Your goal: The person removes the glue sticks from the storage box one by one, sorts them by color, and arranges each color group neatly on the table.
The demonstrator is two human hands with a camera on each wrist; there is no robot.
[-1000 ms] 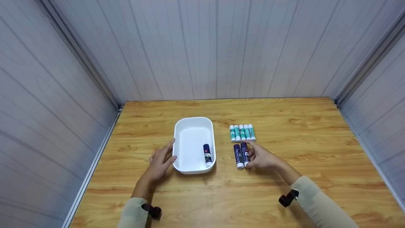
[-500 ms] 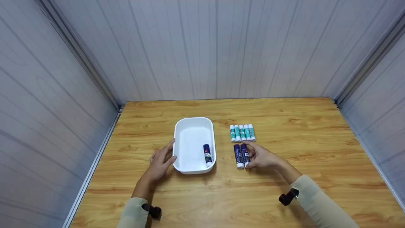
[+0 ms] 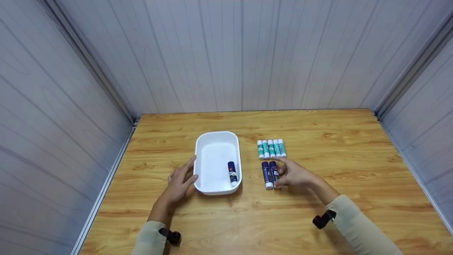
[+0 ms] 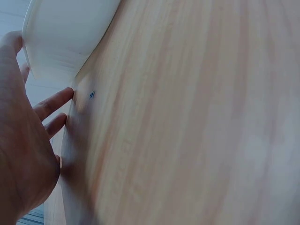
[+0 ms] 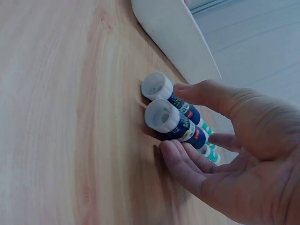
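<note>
right hand (image 3: 293, 174) pinches blue glue stick (image 3: 274, 173)

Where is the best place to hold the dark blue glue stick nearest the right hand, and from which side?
Probably the middle of its barrel, from above and from the right. This dark blue glue stick lies flat, pressed against a second blue stick on its left, so only the top and right side are free. The right hand already has thumb and fingers curled round it.
</note>
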